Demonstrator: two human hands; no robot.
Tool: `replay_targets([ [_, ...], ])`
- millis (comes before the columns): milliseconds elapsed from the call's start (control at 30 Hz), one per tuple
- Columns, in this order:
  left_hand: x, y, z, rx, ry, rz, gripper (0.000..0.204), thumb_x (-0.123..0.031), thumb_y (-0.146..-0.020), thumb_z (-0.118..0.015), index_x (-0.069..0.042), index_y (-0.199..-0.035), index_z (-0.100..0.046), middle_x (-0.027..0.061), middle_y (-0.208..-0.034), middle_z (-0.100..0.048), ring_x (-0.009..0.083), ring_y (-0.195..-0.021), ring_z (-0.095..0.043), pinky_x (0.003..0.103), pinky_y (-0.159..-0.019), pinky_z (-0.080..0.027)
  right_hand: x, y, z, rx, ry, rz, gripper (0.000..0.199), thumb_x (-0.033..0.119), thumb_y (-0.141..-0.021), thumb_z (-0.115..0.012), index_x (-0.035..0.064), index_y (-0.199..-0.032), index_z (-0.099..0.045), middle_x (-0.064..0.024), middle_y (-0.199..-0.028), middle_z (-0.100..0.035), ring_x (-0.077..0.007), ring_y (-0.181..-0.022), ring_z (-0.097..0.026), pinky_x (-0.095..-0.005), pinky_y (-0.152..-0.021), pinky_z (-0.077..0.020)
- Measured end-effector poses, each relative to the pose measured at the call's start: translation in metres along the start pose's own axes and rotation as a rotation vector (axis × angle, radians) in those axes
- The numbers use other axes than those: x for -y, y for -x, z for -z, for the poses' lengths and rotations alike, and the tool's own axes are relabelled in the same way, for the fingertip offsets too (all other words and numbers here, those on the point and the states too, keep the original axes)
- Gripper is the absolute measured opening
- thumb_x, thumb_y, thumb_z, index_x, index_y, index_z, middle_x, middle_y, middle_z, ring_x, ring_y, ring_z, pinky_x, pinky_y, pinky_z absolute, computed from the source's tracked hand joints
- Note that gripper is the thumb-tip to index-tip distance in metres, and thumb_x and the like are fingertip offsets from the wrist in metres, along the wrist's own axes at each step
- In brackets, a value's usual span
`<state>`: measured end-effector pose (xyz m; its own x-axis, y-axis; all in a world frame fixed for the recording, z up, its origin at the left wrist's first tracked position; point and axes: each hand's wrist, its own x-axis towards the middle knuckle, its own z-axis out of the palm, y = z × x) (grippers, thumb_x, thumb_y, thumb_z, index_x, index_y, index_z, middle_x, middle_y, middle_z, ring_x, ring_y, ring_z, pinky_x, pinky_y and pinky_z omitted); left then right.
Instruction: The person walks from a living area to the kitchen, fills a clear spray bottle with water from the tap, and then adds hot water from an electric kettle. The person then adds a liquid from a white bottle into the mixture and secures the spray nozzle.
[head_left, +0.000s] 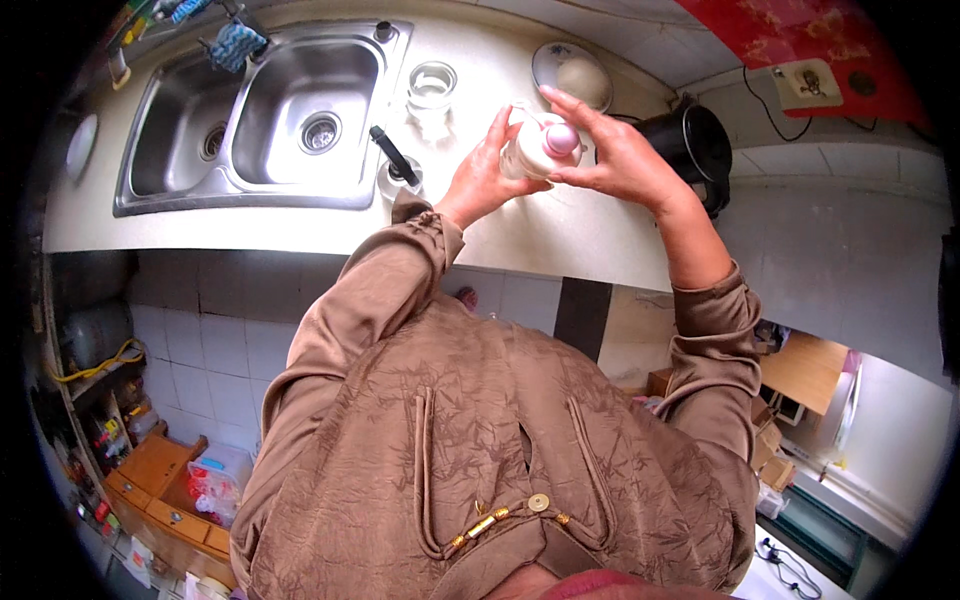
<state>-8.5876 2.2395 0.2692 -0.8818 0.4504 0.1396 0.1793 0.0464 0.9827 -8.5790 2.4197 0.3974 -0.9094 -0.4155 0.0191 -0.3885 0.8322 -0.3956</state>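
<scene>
Above the counter's front part, both my hands cup a white container with a round pink knob [562, 139] on top. My left hand [480, 175] curves round its left side, thumb low and fingers up along it. On the other side, my right hand [622, 158] closes in with its thumb near the knob and its index finger reaching over the far side. A thin, pale loop or spout shows at the container's far left. Its lower body is mostly hidden by its top and my hands.
A double steel sink [306, 100] lies to the left. Beside it stand a bottle with a black pump [397, 158] and a clear glass jar [432, 84]. A plate [546, 66] bearing a pale round thing and a black kettle-like vessel [706, 140] sit behind and right.
</scene>
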Motion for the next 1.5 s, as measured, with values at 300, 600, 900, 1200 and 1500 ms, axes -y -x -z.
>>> replay_targets([
  [300,0.006,-0.001,-0.004,0.054,-0.064,-0.036,0.102,-0.032,-0.068,-0.083,-0.002,-0.146,-0.024,0.0222,-0.144,-0.035,0.0339,-0.135,-0.036,0.040,-0.111,-0.033,-0.034,0.032,-0.034,-0.409,-0.720,-0.209,0.051,0.028,-0.085,-0.072,0.0120,-0.129,-0.053,-0.0141,-0.113,-0.065,-0.0220,-0.098,-0.065,-0.0333,-0.085,-0.0535],
  [600,-0.004,-0.002,0.002,0.092,-0.108,-0.016,0.098,-0.024,-0.071,-0.082,-0.002,-0.147,-0.024,0.0222,-0.145,-0.034,0.0330,-0.136,-0.036,0.039,-0.112,-0.032,-0.030,0.050,-0.069,-0.622,-0.565,-0.118,0.046,0.014,-0.081,-0.069,0.0066,-0.124,-0.056,-0.0095,-0.109,-0.065,-0.0219,-0.100,-0.064,-0.0326,-0.090,-0.0501],
  [900,0.013,0.000,-0.008,-0.022,-0.149,-0.089,0.078,-0.025,-0.070,-0.083,-0.004,-0.135,-0.044,0.0185,-0.131,-0.051,0.0313,-0.125,-0.048,0.041,-0.104,-0.039,-0.001,0.031,-0.051,-0.394,0.010,-0.176,0.089,0.043,-0.060,-0.085,0.0126,-0.134,-0.045,-0.0119,-0.131,-0.052,-0.0280,-0.114,-0.054,-0.0410,-0.095,-0.0427],
  [1200,0.011,0.000,-0.009,-0.040,-0.129,-0.036,0.081,-0.026,-0.066,-0.085,-0.006,-0.133,-0.045,0.0167,-0.130,-0.051,0.0309,-0.123,-0.049,0.041,-0.102,-0.041,-0.016,0.022,-0.048,-0.373,-0.096,-0.060,0.095,0.055,-0.060,-0.081,0.0170,-0.138,-0.043,-0.0091,-0.120,-0.056,-0.0269,-0.112,-0.057,-0.0407,-0.090,-0.0435],
  [1500,0.009,0.001,-0.008,-0.030,-0.139,0.022,0.083,-0.030,-0.065,-0.087,-0.006,-0.131,-0.042,0.0178,-0.125,-0.054,0.0307,-0.118,-0.053,0.040,-0.098,-0.045,-0.018,0.024,-0.035,-0.299,0.070,-0.018,0.086,0.057,-0.064,-0.078,0.0233,-0.137,-0.047,-0.0074,-0.131,-0.056,-0.0264,-0.117,-0.057,-0.0571,-0.110,-0.0227],
])
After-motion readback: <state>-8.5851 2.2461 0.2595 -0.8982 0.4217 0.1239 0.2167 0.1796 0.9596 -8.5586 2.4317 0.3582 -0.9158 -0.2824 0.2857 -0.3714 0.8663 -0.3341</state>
